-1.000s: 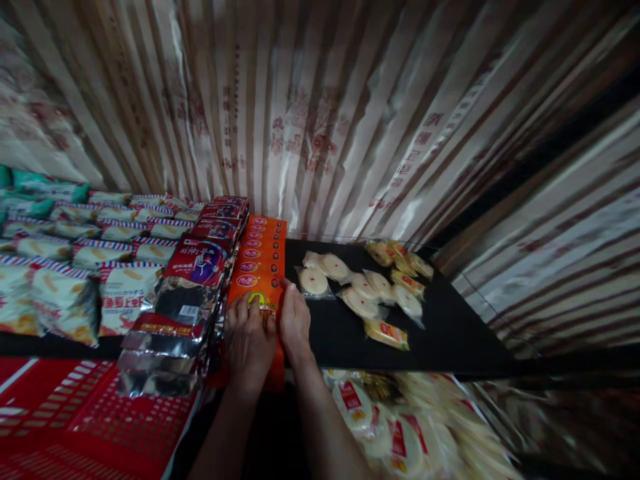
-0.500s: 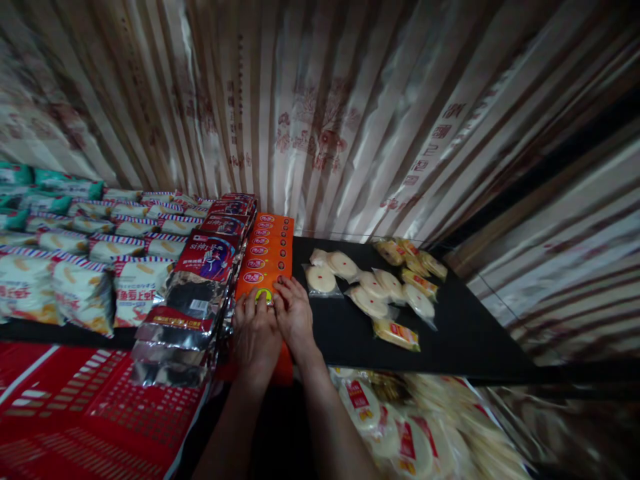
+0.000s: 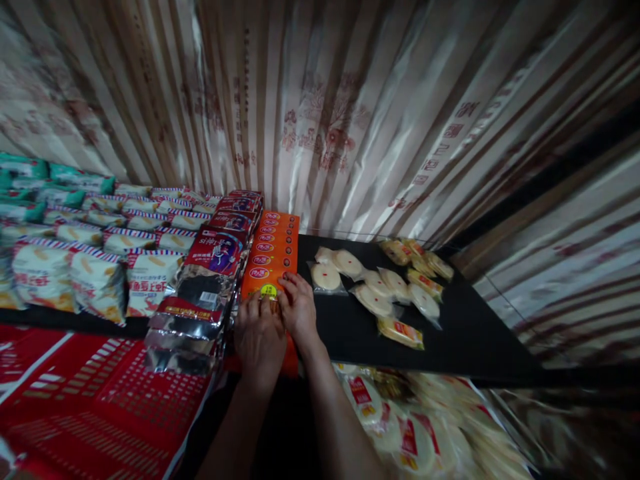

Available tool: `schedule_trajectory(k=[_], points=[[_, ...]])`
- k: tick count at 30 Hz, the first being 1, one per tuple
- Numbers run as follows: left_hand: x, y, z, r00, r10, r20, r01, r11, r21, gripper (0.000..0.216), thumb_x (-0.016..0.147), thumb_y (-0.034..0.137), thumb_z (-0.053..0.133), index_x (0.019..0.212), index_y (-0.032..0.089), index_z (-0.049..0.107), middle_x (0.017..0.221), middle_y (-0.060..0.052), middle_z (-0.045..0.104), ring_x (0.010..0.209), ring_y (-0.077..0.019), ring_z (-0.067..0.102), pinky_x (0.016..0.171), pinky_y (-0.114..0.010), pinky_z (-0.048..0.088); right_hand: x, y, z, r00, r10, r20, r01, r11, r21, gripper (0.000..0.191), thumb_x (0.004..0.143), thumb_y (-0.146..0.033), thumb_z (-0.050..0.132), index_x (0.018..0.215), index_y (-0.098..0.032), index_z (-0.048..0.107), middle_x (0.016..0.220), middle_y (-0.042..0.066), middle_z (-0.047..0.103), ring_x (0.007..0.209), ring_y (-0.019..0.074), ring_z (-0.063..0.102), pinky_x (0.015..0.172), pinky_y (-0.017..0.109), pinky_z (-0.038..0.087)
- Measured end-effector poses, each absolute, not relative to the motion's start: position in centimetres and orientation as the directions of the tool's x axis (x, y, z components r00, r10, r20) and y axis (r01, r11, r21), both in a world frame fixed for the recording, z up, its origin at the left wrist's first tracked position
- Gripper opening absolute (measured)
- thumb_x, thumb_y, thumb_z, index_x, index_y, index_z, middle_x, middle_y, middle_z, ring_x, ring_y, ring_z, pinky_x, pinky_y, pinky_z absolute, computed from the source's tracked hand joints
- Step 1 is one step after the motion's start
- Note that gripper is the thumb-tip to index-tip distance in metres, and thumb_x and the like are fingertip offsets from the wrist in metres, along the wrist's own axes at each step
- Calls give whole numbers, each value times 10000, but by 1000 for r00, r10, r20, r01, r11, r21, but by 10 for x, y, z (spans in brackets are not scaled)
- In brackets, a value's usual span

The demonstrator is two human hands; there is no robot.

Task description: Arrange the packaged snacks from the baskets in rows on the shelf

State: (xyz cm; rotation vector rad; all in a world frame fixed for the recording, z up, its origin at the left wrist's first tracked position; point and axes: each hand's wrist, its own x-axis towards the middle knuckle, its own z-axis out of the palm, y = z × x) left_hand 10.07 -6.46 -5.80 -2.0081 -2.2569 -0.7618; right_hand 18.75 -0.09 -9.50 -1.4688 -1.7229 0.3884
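Observation:
A row of overlapping orange snack packets, with red oval logos, runs back along the black shelf. My left hand lies over the left part of the frontmost packet, fingers bent against it. My right hand closes on the same packet's right edge, close beside the left. A yellow round label shows just ahead of my fingertips. Both thumbs and the packet's near part are mostly hidden. Left of the row, touching or nearly touching it, stand dark red and black snack bags, stacked and overlapping.
White snack bags and green bags fill the left shelf. Flat round packs and small yellow packs lie right on the black shelf. Below are a red basket and more round packs. Curtain-like sheeting hangs behind.
The view has shifted slightly, so the shelf goods appear farther right. My hands stay on the front orange packet, and the yellow label between them shows a little more.

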Motion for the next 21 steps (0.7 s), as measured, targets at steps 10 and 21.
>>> schedule_trajectory(k=[10,21], points=[[102,-79,-52,-175,937,303,957,90,274,393,816,230,472,1163,69,560,1191,-170,565,1052,-288,510,882,-403,411,187,-3,-91,22,935,353,685,243,-687,293,809,-157,522,1049,-200,685,1212,57,602,1196,236,429,1026,401,378],[101,-79,-62,-81,920,384,987,22,157,404,821,232,468,1161,30,555,1166,-188,587,1016,-300,536,819,-392,440,187,-6,-90,41,928,371,637,261,-725,308,810,-155,512,1050,-247,682,1200,25,609,1216,224,417,1031,411,375]])
